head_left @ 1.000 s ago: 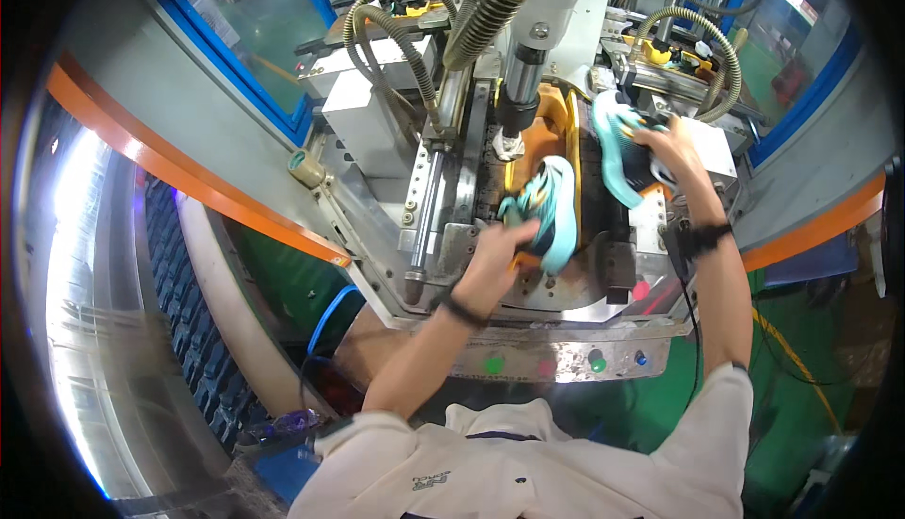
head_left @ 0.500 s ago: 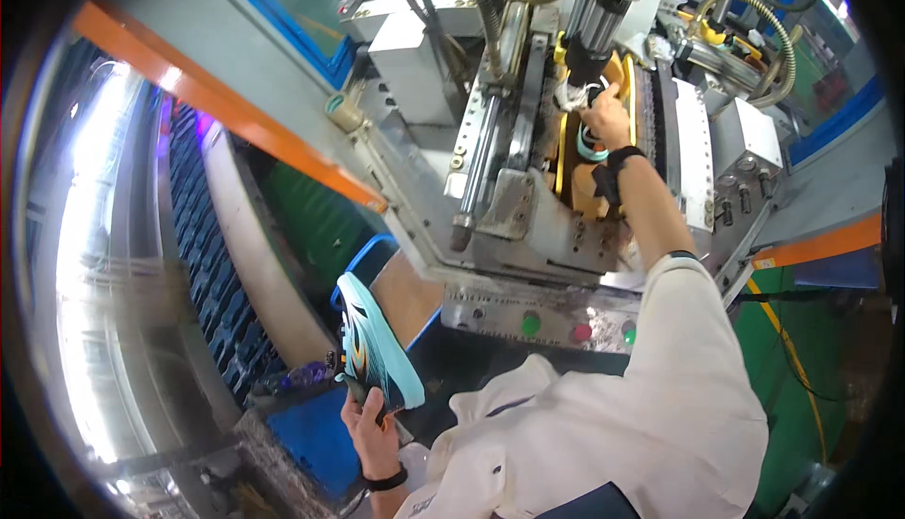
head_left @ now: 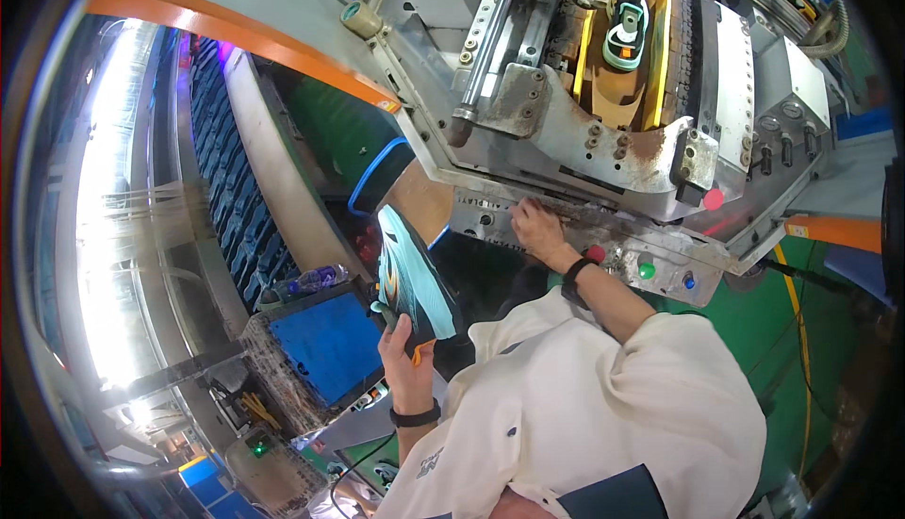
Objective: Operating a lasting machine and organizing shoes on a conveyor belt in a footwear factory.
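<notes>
Green floor (head_left: 768,321) is seen around a bulky metal machine (head_left: 641,156), an orange rail (head_left: 236,33) being curved across the upper left and a blue pad (head_left: 335,345) being set lower down on that side. One teal shoe (head_left: 410,279) is held up by the left hand (head_left: 407,368) between the pad and the machine's front. It is gripped at the heel end, the thumb laid near the collar and the fingers wrapped around the orange-accented part; by such a hold the toe and most of the upper are probably meant to be left uncovered. A second shoe (head_left: 627,29) is seated on a tan bed (head_left: 622,104) between yellow strips (head_left: 660,57), its opening turned upward; it seems to be kept from sliding sideways by them, and it is touched by neither hand.

The left arm is tucked close to the body, with the wrist raised almost straight and the toe pointed away. The right forearm is angled up and leftward across the front, palm down, and the right hand (head_left: 539,233) is rested on the front panel (head_left: 617,258), left of a red button (head_left: 595,253). Its fingers are loosely bent; whether anything is pressed beneath them cannot be told.
</notes>
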The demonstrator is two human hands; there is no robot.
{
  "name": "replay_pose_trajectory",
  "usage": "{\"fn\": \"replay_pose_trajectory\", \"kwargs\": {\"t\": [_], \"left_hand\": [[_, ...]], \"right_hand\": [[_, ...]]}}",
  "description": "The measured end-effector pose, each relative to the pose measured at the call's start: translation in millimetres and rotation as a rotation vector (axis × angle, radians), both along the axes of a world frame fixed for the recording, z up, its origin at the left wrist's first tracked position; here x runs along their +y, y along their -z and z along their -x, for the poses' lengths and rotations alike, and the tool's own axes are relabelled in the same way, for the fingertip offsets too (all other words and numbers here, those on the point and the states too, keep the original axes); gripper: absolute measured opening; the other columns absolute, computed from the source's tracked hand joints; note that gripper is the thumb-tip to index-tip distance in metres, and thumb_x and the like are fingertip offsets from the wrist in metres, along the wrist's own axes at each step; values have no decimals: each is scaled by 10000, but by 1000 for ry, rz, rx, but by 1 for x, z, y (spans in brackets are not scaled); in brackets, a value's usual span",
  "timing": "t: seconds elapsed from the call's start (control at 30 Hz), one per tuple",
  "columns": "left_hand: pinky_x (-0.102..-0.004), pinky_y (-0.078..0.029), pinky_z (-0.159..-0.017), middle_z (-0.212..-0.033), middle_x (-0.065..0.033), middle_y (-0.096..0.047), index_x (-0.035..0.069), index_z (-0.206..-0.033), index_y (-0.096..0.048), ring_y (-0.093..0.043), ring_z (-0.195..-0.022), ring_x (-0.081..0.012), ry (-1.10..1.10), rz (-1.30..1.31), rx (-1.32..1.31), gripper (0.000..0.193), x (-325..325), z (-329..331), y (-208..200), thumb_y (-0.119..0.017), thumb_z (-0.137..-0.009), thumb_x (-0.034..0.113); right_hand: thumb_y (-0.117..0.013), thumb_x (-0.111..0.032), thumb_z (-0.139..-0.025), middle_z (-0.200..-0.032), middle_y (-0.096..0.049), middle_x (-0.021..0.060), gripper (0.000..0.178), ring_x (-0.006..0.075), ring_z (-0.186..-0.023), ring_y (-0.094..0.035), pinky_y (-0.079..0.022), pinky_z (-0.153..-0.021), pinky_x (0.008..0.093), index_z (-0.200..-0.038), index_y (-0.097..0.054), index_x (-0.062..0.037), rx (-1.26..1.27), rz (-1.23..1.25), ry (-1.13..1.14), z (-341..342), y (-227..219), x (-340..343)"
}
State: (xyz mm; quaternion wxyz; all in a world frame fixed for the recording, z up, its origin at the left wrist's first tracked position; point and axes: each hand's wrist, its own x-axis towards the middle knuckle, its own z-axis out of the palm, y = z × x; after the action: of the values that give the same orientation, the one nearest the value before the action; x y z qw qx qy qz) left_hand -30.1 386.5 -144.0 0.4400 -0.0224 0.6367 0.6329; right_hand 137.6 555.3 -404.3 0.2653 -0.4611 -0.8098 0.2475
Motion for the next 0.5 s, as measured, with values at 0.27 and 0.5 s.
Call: {"fn": "replay_pose_trajectory", "kwargs": {"t": [0.27,0.5], "left_hand": [[-290,-534,-634,-908,-51,-713,63,-979,-643,-687,-764,-164,-38,-56,-26,119,-7,-3,8,-648,-911,160],[-299,-525,-658,-928,-50,-684,41,-1006,-631,-666,-829,-168,26,-91,-68,193,1,4,20,-684,-870,167]], "right_hand": [[-664,-137,-829,-979,-600,102,274,247,-841,-625,-543,-725,358,-1086,-603,-63,240,30,-34,-22,-97,20],[-740,-169,-823,-930,-653,110,316,227,-829,-616,-483,-747,334,-1032,-611,29,390,-1068,402,-164,-399,251]]}}
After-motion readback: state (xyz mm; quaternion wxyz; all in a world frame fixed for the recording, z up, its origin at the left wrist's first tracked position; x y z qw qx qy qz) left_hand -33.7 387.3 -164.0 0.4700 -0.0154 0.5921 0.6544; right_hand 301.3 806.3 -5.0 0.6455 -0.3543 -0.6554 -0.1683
